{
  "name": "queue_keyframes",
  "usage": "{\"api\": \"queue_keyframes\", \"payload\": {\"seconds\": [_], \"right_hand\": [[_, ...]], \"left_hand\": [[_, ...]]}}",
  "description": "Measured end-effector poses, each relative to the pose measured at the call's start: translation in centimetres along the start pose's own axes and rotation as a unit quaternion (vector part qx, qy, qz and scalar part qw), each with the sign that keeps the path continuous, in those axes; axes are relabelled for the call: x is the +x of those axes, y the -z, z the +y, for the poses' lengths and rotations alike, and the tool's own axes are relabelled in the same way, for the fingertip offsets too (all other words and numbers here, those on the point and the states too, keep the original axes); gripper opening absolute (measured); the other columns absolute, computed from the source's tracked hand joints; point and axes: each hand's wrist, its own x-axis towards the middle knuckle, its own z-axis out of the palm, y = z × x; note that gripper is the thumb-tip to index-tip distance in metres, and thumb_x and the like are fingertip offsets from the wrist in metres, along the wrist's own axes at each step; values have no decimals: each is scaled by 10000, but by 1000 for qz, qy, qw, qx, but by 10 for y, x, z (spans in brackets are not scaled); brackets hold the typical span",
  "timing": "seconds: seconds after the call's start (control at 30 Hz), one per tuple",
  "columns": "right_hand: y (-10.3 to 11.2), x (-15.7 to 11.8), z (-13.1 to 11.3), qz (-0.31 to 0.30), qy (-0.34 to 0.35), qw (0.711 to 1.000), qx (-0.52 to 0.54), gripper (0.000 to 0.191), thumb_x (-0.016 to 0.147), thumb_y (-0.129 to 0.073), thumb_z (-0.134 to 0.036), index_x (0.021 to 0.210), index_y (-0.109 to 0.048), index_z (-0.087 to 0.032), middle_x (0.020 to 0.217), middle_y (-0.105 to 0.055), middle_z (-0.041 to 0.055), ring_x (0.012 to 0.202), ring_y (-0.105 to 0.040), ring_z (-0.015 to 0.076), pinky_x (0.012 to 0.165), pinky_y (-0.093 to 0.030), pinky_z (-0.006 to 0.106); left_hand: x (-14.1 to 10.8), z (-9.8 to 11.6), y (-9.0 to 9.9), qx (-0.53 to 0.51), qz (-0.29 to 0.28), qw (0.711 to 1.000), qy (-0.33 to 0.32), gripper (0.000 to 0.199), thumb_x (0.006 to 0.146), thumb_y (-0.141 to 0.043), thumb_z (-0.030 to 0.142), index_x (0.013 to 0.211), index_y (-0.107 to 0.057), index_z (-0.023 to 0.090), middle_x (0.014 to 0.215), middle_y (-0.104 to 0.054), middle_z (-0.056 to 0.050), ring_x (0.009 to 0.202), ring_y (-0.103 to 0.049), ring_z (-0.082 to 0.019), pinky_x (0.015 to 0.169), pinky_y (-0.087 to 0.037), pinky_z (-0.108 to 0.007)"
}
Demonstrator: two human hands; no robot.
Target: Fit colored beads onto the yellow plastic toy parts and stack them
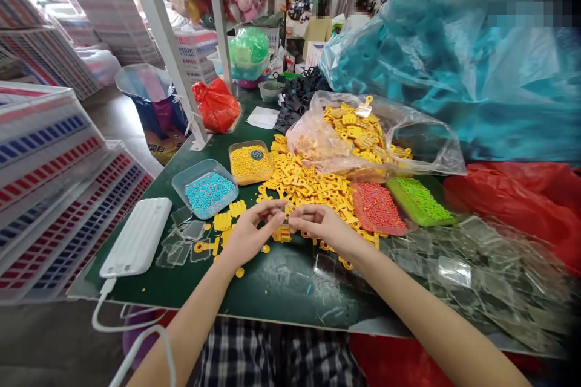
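Note:
My left hand (pixel 256 231) and my right hand (pixel 323 227) meet above the green table, fingertips almost touching. Both have thumb and fingers pinched together; whatever sits between the tips is too small to make out. Just below the fingers lies a yellow piece with small coloured bits (pixel 282 233). Behind them spreads a heap of yellow plastic parts (pixel 308 184). Trays of blue beads (pixel 210 193) and yellow beads (pixel 250 161) stand to the left, and trays of red beads (pixel 379 207) and green beads (pixel 420 198) to the right.
A white power bank (pixel 137 236) with a cable lies at the left edge. Clear plastic pieces (pixel 454 269) cover the right side. An open bag of yellow parts (pixel 358 133), black parts (pixel 302 94) and a red bag (pixel 216 106) stand behind. Two people are in the background.

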Motion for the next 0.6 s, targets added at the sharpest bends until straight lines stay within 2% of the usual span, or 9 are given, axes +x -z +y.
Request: {"api": "queue_keyframes", "payload": {"seconds": [0.1,0.23,0.3,0.43,0.6], "right_hand": [[-2,1,8,44,-27,998,31,385,672,-757,-565,774,-651,-209,694,-609,-16,592,-488,108,529,-343,246],[-3,1,17,76,35,996,-8,487,734,-642,-688,705,-594,-205,650,-538,-24,588,-435,114,563,-349,268],[-3,0,18,91,89,988,-83,503,806,-560,-696,674,-566,-211,657,-540,-10,650,-468,143,625,-376,298],[-4,-2,21,120,166,948,-243,471,922,-469,-609,664,-531,-220,691,-548,8,744,-483,179,697,-378,326],[-7,0,28,94,191,919,-332,431,997,-392,-489,716,-577,-220,694,-579,18,768,-489,192,687,-395,325]], "left_hand": [[0,4,1,-5,-9,1000,11,268,888,-601,391,1050,-575,180,808,-676,-34,742,-635,-151,685,-536,-288],[-2,8,3,88,-30,996,17,232,832,-681,379,888,-552,194,823,-658,-8,714,-598,-133,696,-532,-286],[-3,9,6,147,-34,989,-4,258,804,-724,380,931,-592,198,905,-668,-23,784,-609,-152,741,-537,-305],[-4,7,12,205,-61,975,-64,401,829,-720,367,1189,-604,235,1016,-690,-38,916,-636,-183,840,-531,-343],[-2,1,16,283,-117,948,-88,374,825,-720,413,1146,-667,230,996,-727,-51,929,-652,-216,839,-522,-368]]}}
